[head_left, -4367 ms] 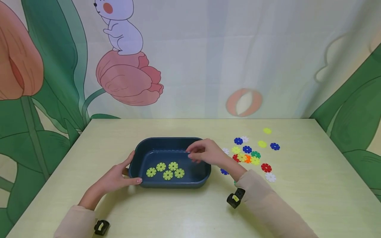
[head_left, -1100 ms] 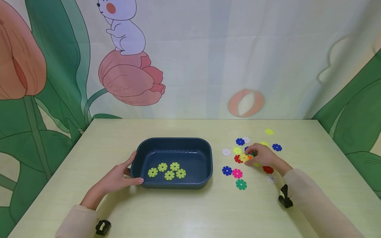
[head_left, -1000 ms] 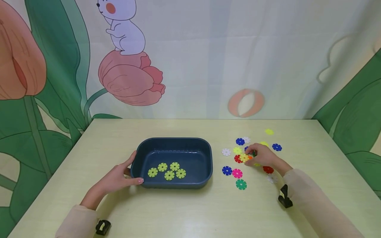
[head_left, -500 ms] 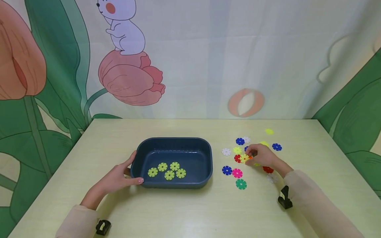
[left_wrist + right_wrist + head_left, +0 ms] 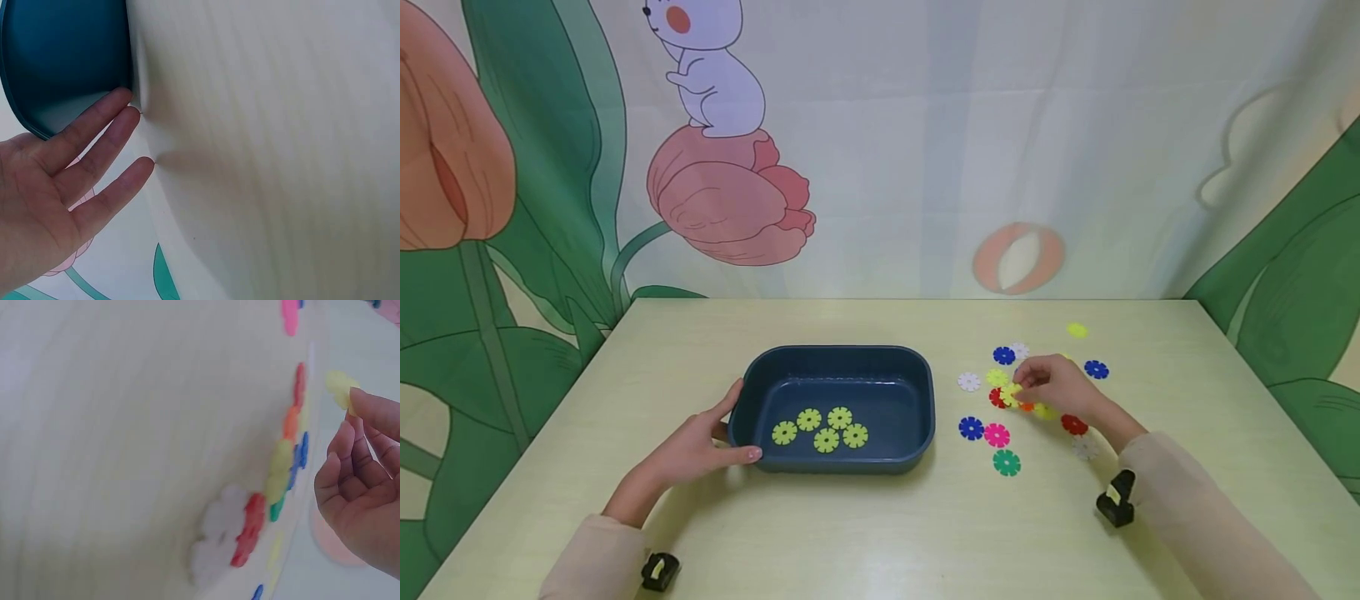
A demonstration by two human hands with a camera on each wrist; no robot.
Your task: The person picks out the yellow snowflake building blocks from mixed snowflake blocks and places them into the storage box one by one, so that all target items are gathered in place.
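Note:
My left hand (image 5: 700,446) spreads against the left end of a dark blue rectangular dish (image 5: 842,467), thumb at its near corner. In the left wrist view the fingers lie straight beside the dish wall. Several yellow-green snowflake discs (image 5: 826,441) lie flat in the dish. My right hand (image 5: 1056,387) is over the scattered discs and pinches a yellow snowflake disc (image 5: 340,387) between thumb and fingertips, raised off the table. Below it are a red disc (image 5: 997,397), an orange disc (image 5: 1027,406) and another yellow disc (image 5: 1045,412), partly hidden by the hand.
Left and front of the pile lie a white disc (image 5: 969,382), a blue disc (image 5: 972,428), a pink disc (image 5: 997,435) and a green disc (image 5: 1007,462). Farther right are a blue disc (image 5: 1096,369) and a yellow disc (image 5: 1077,331). A printed curtain (image 5: 880,167) hangs behind the table.
My right hand has gone from over the dish to the pile on the right, pinched a yellow disc and lifted it slightly. My left hand has stayed at the dish.

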